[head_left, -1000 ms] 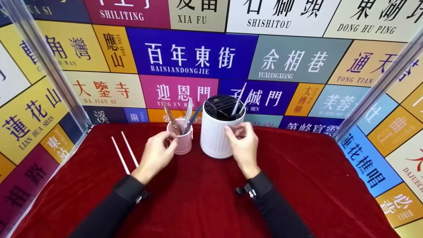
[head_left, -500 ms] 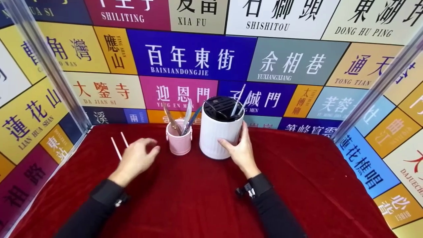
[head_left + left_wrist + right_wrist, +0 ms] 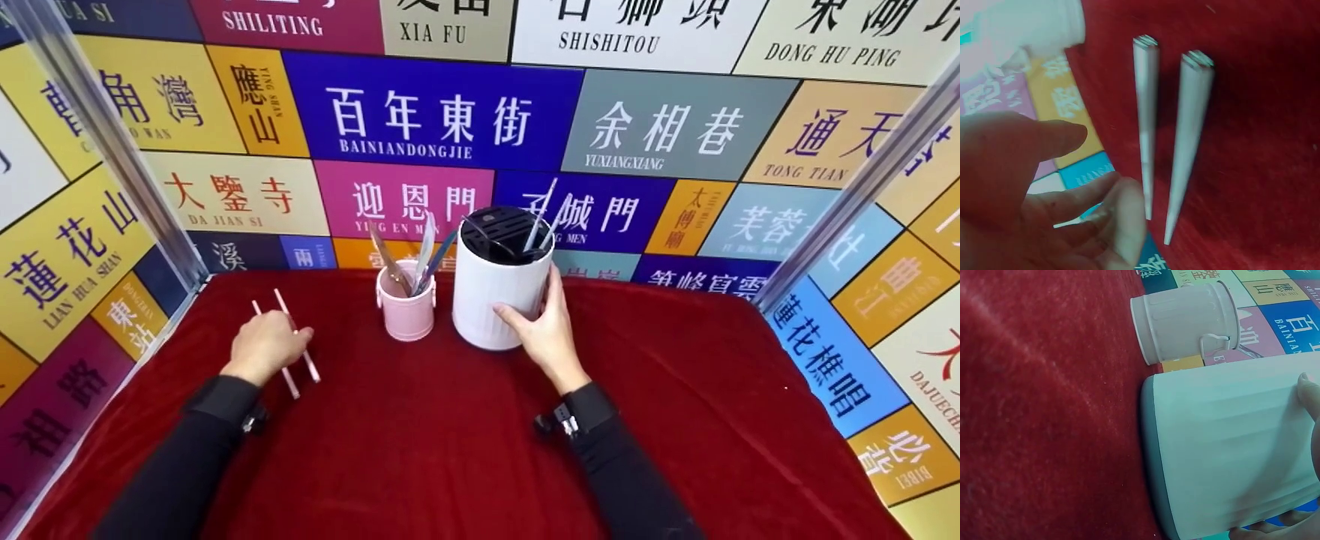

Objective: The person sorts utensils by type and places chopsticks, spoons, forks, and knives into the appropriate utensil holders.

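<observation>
Two pale, tapered chopsticks (image 3: 1188,135) lie side by side on the red cloth. Over them in the head view is my left hand (image 3: 266,346), covering their middle parts. In the left wrist view its thumb and loosely bent fingers hold nothing, the fingertips right beside the thin ends. My right hand (image 3: 550,330) grips the side of a white knife block (image 3: 493,300), thumb across the front and fingers round the right side. The block stands upright; its black slotted top (image 3: 501,229) holds several slim utensils.
Left of the block stands a small pink bucket (image 3: 409,316) with several knives (image 3: 395,268) upright in it. Behind the red cloth (image 3: 450,450) rises a wall of coloured sign panels (image 3: 435,112), with a clear post (image 3: 135,157) at the left corner and another at the right.
My left hand has moved left, from beside the pink bucket to over the chopsticks. My right hand has closed round the side of the knife block, which stays in place.
</observation>
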### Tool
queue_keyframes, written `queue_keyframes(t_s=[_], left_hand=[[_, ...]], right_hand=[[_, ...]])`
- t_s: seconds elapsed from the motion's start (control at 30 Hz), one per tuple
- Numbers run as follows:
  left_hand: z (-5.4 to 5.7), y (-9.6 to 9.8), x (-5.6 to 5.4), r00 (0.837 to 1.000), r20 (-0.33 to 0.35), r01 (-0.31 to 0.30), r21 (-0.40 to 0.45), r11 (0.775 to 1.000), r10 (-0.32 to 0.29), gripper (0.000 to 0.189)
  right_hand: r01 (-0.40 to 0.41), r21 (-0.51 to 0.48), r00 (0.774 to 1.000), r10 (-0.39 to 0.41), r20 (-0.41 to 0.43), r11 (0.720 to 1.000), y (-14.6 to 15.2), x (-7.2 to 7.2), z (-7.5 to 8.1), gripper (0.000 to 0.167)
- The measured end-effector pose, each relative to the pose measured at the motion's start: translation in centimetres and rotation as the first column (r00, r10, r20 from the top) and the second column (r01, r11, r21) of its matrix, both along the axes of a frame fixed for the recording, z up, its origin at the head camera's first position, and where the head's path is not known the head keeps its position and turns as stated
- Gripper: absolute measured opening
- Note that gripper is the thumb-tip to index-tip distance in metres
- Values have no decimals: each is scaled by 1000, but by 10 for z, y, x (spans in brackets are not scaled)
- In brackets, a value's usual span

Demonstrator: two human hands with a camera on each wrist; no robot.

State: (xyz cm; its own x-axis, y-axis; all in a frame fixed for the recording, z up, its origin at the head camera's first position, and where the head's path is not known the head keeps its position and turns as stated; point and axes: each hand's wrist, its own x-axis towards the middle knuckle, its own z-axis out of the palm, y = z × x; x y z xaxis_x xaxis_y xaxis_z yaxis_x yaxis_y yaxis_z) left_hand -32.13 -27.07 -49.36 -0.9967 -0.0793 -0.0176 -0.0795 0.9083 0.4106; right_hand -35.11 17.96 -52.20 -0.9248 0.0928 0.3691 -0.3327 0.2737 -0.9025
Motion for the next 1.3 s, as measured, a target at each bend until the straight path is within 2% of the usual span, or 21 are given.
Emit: queue_keyframes(t_s=[0.17, 0.3, 0.47, 0.6, 0.73, 0.9, 1.1, 1.2, 1.3], left_hand=[[-7, -1, -13, 999, 28, -41, -25, 999, 42, 41], [-11, 0, -18, 996, 42, -77, -28, 997, 78, 43], [-17, -2, -21, 989, 12, -147, -3, 989, 147, 39], [-22, -4, -24, 983, 10, -181, 23, 983, 181, 38], [-25, -5, -28, 982, 25, -190, 43, 981, 189, 39], [-25, -5, -27, 980, 20, -200, 78, 977, 199, 36], [-15, 0, -23, 967, 41, -255, 128, 958, 252, 42], [-4, 2, -22, 960, 42, -278, 165, 946, 275, 44], [8, 6, -22, 954, -2, -293, 222, 930, 301, 42]], right_hand=[[2, -7, 1000, -2, -12, 1000, 0, 0, 1, 118], [2, -19, 1000, -2, -8, 1000, -1, 1, 1, 119], [-1, -19, 1000, 1, 2, 1000, -3, 1, 0, 120], [-3, -12, 1000, 3, -2, 1000, -2, 1, 0, 118], [-2, -9, 1000, 2, -4, 1000, -1, 1, 1, 117], [0, 1, 1000, 0, -6, 1000, 0, 1, 0, 118], [0, 7, 1000, 0, -1, 1000, 0, 2, 0, 120], [1, 7, 1000, -1, 0, 1000, 0, 2, 0, 120], [1, 8, 1000, -1, -3, 1000, 0, 1, 0, 119]])
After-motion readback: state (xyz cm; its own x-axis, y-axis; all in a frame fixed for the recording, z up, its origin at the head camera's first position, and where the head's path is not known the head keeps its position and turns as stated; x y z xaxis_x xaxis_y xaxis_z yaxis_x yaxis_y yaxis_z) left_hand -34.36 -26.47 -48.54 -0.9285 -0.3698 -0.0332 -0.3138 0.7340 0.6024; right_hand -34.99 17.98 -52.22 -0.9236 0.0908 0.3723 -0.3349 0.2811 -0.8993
